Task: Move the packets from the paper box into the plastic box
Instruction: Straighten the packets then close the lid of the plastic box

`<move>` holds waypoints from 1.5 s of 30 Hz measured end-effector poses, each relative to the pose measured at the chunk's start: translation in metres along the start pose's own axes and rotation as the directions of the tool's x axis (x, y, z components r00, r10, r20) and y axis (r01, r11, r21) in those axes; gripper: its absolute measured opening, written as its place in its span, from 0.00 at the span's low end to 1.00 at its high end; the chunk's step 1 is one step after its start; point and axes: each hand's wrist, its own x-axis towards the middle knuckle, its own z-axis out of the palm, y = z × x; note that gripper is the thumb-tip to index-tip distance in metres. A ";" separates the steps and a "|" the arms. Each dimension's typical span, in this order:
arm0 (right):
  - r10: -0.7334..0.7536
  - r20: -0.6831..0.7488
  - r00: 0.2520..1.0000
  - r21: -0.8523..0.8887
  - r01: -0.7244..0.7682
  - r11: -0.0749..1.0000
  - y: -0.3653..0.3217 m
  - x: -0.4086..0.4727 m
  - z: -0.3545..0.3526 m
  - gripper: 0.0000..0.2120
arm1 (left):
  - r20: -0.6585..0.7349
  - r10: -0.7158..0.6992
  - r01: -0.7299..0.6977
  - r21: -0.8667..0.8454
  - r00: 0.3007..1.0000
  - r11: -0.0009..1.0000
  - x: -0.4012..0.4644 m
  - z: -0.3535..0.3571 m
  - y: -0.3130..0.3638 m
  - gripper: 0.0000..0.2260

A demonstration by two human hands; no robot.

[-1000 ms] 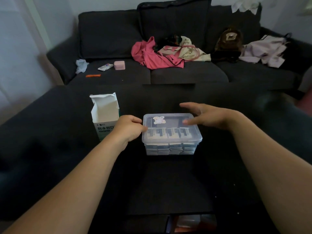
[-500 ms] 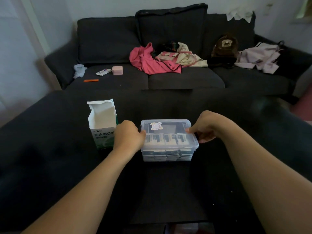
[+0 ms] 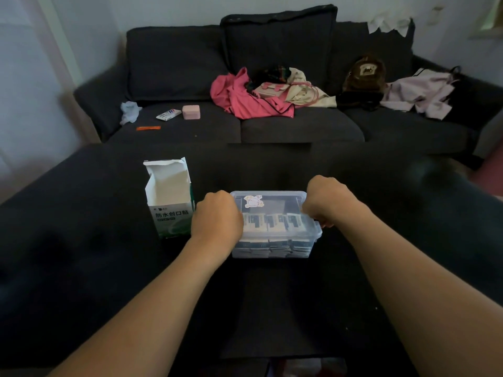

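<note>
A clear plastic box (image 3: 275, 240) with its lid on sits on the dark surface in front of me. Several packets (image 3: 272, 223) fill it in rows. My left hand (image 3: 217, 217) grips the box's left rim with curled fingers. My right hand (image 3: 326, 202) grips the right rim the same way. The white and green paper box (image 3: 170, 197) stands upright just left of my left hand, its top flaps open; its inside is not visible.
A dark sofa (image 3: 272, 123) stands behind the dark surface. On it lie a pink garment (image 3: 245, 96), a small pink case (image 3: 191, 112), a tube (image 3: 168, 115), an orange strip (image 3: 148, 128), a brown plush (image 3: 364, 74) and pale clothes (image 3: 419, 93).
My right hand came down from above the lid and curled round the box's right rim. My left hand stayed at the left rim.
</note>
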 end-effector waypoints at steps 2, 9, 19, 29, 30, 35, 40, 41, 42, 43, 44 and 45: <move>-0.080 -0.141 0.987 -0.101 0.066 0.993 -0.009 -0.013 -0.006 0.06 | -0.004 0.015 -0.015 0.010 1.000 1.000 -0.003 -0.017 0.000 0.12; -0.790 -0.201 0.580 0.203 0.813 0.545 -0.114 -0.061 0.041 0.19 | -0.141 -0.170 0.135 -0.227 0.975 0.964 -0.013 -0.096 -0.074 0.09; -0.683 -0.049 0.729 0.091 0.684 0.724 -0.208 -0.064 0.087 0.09 | 0.052 -0.257 0.251 -0.470 0.965 0.846 -0.062 -0.113 -0.183 0.31; -0.935 0.283 0.214 0.586 0.733 0.345 -0.343 -0.255 0.159 0.08 | -0.154 -0.609 0.356 -0.691 0.778 0.629 -0.250 -0.153 -0.361 0.30; -0.941 0.283 0.187 0.582 0.746 0.324 -0.357 -0.281 0.180 0.08 | -0.183 -0.678 0.379 -0.712 0.712 0.591 -0.276 -0.153 -0.376 0.26; -0.950 0.308 0.044 0.583 0.781 0.225 -0.398 -0.392 0.291 0.08 | -0.244 -0.835 0.459 -0.742 0.493 0.488 -0.388 -0.136 -0.436 0.13; -0.905 0.418 0.079 0.598 0.726 0.340 -0.411 -0.431 0.353 0.04 | -0.250 -0.803 0.556 -0.609 0.542 0.565 -0.431 -0.118 -0.476 0.14; -0.891 0.446 0.085 0.607 0.703 0.371 -0.412 -0.434 0.364 0.07 | -0.241 -0.808 0.599 -0.566 0.537 0.567 -0.435 -0.112 -0.483 0.15; -0.871 0.483 0.093 0.610 0.677 0.410 -0.410 -0.437 0.372 0.10 | -0.219 -0.821 0.640 -0.533 0.527 0.553 -0.439 -0.105 -0.491 0.16; -0.860 0.502 0.093 0.626 0.646 0.436 -0.408 -0.438 0.378 0.15 | -0.203 -0.837 0.676 -0.508 0.507 0.533 -0.441 -0.100 -0.495 0.16; -0.850 0.517 0.098 0.640 0.616 0.460 -0.404 -0.438 0.380 0.21 | -0.195 -0.851 0.701 -0.495 0.487 0.514 -0.442 -0.095 -0.500 0.17; -0.853 0.513 0.098 0.662 0.587 0.466 -0.402 -0.438 0.383 0.25 | -0.203 -0.867 0.722 -0.485 0.456 0.493 -0.441 -0.091 -0.504 0.17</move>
